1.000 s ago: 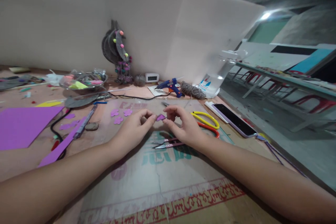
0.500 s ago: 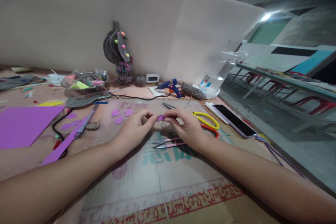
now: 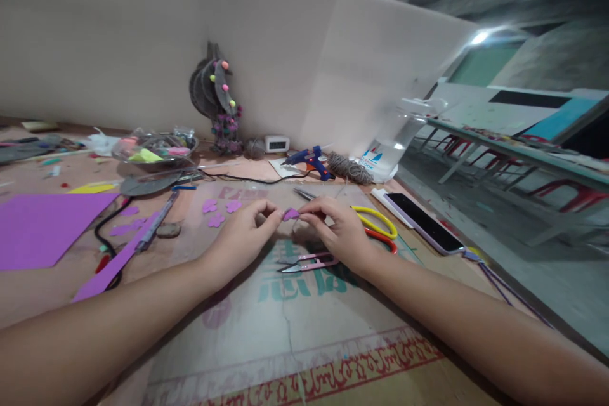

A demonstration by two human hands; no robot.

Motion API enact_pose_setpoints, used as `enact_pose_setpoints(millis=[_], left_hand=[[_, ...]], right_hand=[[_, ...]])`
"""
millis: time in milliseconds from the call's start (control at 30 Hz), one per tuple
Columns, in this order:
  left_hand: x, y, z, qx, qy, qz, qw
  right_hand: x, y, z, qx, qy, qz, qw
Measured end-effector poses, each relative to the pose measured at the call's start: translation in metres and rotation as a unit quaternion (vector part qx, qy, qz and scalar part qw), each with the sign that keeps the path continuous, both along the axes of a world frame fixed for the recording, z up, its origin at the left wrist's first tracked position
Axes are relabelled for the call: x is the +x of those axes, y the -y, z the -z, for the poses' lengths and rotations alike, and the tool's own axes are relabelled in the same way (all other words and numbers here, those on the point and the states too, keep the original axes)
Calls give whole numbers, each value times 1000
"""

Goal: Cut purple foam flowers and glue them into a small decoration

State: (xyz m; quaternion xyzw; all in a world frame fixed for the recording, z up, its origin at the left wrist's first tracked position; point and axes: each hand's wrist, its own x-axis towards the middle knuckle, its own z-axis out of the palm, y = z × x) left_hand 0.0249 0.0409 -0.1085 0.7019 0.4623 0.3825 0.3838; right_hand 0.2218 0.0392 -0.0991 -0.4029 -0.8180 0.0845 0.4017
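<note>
Between my two hands is a small purple felt or foam piece, bent into a curve. The fingertips of my left hand pinch its left end, and my right hand pinches the right end. Left of my hands lie three purple flower cutouts on the mat. Pink-handled thread snips rest on the mat just below my right hand. Scissors with yellow and red handles lie partly hidden behind that hand.
A blue glue gun stands at the back beside grey yarn. To the right lies a phone. At left are a purple sheet, a pen and a bowl of scraps. A grey beaded ornament leans on the wall.
The purple piece shows slightly more between my fingertips and looks more curved. Both hands keep their pinch in nearly the same place. The view has shifted slightly.
</note>
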Motion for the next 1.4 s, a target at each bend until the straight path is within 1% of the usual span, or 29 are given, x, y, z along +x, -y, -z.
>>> enact_pose_setpoints(millis=[200,367,433,567,633,700,800,867,967,1167,1400], left_hand=[[1,1,-2,14,-20,10,1000],[1,3,-4,14,-24,23,999],[2,3,-4,13,-23,26,999],[2,2,-3,19,-29,24,999],[2,1,-2,36,-28,29,999],[2,0,0,42,-17,34,998],[2,0,0,12,-10,35,999],[3,0,-1,1,-25,30,999],[5,2,-3,13,-48,25,998],[5,4,-4,12,-49,42,998],[4,1,-1,39,-54,54,996]], right_hand=[[-3,4,-1,-29,-20,18,999],[-4,3,0,-73,-35,34,996],[-5,2,0,-102,-47,31,993],[-8,3,-3,-196,-71,18,978],[-9,4,-5,-215,-79,25,973],[-10,4,-5,-217,-84,32,972],[-11,4,-5,-214,-91,40,972],[-11,4,-5,-212,-94,44,972],[-11,4,-5,-210,-93,45,972],[-11,6,-4,-187,-75,35,979],[-12,7,-4,-187,-69,29,980]])
